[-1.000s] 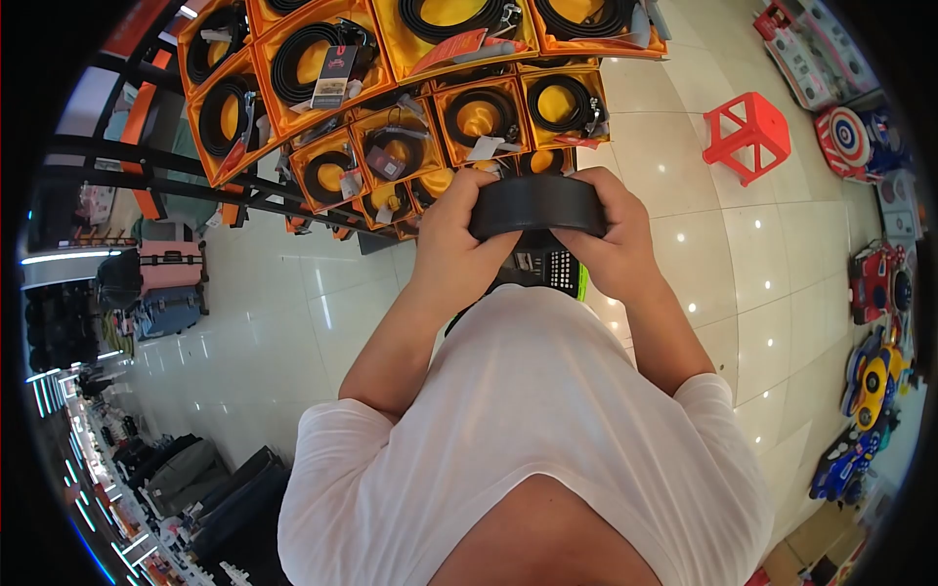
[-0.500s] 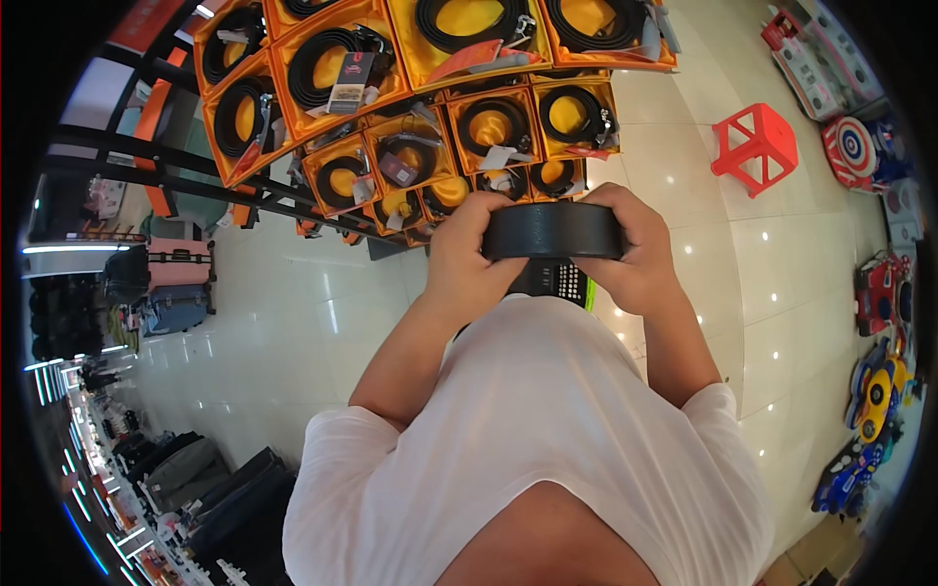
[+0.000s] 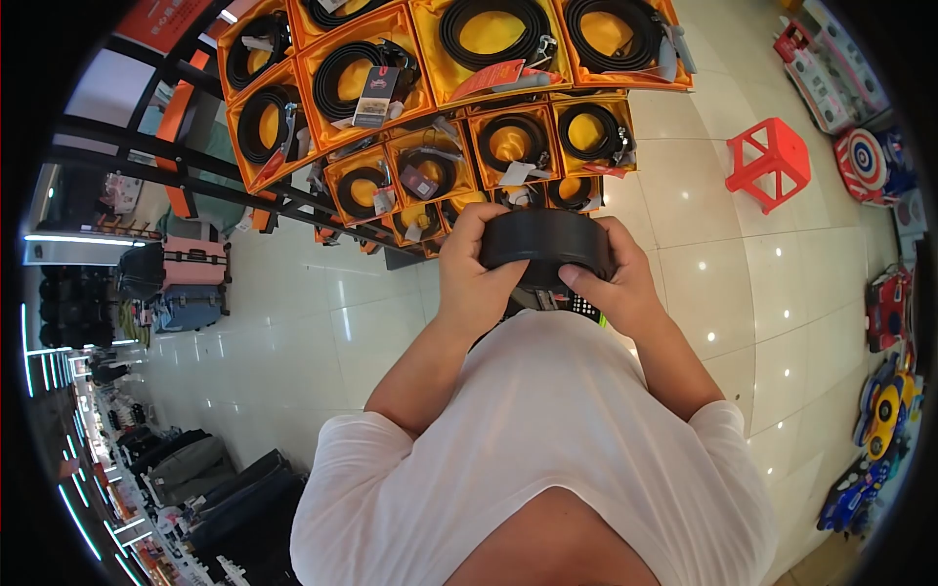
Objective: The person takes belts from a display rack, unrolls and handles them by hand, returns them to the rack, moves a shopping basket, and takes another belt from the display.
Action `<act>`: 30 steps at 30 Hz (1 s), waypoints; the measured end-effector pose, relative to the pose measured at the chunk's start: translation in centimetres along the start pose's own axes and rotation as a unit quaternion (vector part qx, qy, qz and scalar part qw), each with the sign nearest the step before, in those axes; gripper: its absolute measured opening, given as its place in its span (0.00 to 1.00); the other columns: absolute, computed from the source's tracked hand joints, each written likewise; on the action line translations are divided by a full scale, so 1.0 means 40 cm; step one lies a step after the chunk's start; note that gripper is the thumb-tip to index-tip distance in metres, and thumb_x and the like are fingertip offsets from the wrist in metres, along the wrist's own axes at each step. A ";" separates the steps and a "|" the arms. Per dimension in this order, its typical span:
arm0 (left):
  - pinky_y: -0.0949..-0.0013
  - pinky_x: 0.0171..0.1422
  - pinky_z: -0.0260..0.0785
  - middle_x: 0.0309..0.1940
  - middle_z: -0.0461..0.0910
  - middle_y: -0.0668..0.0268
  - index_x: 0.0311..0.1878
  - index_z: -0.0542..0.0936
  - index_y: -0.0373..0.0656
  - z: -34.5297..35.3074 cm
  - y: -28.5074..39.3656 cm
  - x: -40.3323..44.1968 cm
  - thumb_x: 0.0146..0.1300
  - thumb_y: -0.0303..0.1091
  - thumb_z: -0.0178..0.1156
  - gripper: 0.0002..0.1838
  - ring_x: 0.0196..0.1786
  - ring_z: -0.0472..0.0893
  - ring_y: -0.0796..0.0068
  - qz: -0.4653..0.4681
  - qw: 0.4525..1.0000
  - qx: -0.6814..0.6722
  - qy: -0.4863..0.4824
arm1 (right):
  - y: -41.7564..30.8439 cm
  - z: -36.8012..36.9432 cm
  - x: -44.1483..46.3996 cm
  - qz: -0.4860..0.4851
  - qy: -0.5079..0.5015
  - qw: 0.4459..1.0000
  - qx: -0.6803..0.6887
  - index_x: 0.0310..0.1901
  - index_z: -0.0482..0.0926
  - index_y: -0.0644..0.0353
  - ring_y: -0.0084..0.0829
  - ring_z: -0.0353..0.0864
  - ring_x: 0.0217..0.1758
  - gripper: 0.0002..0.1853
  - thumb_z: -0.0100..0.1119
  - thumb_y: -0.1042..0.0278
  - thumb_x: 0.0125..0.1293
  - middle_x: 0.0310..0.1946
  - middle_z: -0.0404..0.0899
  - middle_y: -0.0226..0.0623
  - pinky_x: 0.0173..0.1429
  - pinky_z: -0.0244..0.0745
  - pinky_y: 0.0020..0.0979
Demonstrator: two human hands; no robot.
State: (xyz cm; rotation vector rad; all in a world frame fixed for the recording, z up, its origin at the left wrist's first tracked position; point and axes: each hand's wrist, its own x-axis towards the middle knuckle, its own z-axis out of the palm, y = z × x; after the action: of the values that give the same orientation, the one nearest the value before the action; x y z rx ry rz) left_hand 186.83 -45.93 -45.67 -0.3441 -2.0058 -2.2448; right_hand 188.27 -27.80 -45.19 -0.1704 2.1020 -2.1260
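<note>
A coiled black belt (image 3: 543,237) is held between my two hands in front of my chest, its smooth outer band facing me. My left hand (image 3: 475,272) is closed round the left side of the coil, thumb along the lower edge. On the opposite side, my right hand (image 3: 625,276) grips it, with the thumb pressed on the lower front. The buckle cannot be made out clearly. Just beyond the coil, a display rack holds several orange boxes (image 3: 513,145) lined with yellow cloth, each with a rolled black belt and tags.
A red plastic stool (image 3: 770,164) stands on the tiled floor at the right. Toy cars (image 3: 887,405) and boxed goods line the far right. Pink and blue suitcases (image 3: 195,283) stand at the left, with dark bags or cases (image 3: 244,503) lower down. Black rack bars (image 3: 147,146) run along the upper left.
The coil has tilted, so more of its lower edge shows, and my right thumb has moved inward along it. The surroundings have shifted slightly right and down in view.
</note>
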 end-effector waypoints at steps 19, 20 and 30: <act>0.69 0.39 0.76 0.34 0.77 0.60 0.48 0.68 0.34 0.007 0.078 0.027 0.52 0.10 0.54 0.20 0.31 0.77 0.76 0.003 0.960 -0.278 0.027 | 0.057 0.103 0.038 -0.057 -0.134 0.984 -0.101 0.45 0.77 0.58 0.27 0.79 0.42 0.20 0.71 0.67 0.50 0.39 0.79 0.34 0.45 0.75 0.34; 0.68 0.39 0.76 0.33 0.77 0.60 0.48 0.68 0.34 -0.001 0.081 0.031 0.51 0.10 0.54 0.20 0.30 0.76 0.75 0.001 0.967 -0.252 0.045 | 0.063 0.104 0.042 -0.093 -0.108 0.982 -0.121 0.43 0.79 0.58 0.31 0.81 0.38 0.18 0.70 0.66 0.50 0.35 0.81 0.37 0.42 0.76 0.35; 0.60 0.36 0.74 0.28 0.73 0.61 0.49 0.71 0.36 -0.088 0.131 0.079 0.54 0.19 0.54 0.17 0.25 0.69 0.72 0.054 0.947 -0.277 0.151 | 0.012 0.058 0.030 -0.070 -0.067 0.928 -0.360 0.36 0.76 0.59 0.48 0.79 0.31 0.15 0.67 0.60 0.51 0.26 0.79 0.46 0.37 0.73 0.42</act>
State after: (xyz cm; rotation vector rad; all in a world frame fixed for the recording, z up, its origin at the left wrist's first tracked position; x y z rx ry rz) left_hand 184.66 -49.83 -40.21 -0.1325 -1.1609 -2.5638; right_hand 187.54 -30.31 -45.67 -0.5350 2.7363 -1.2398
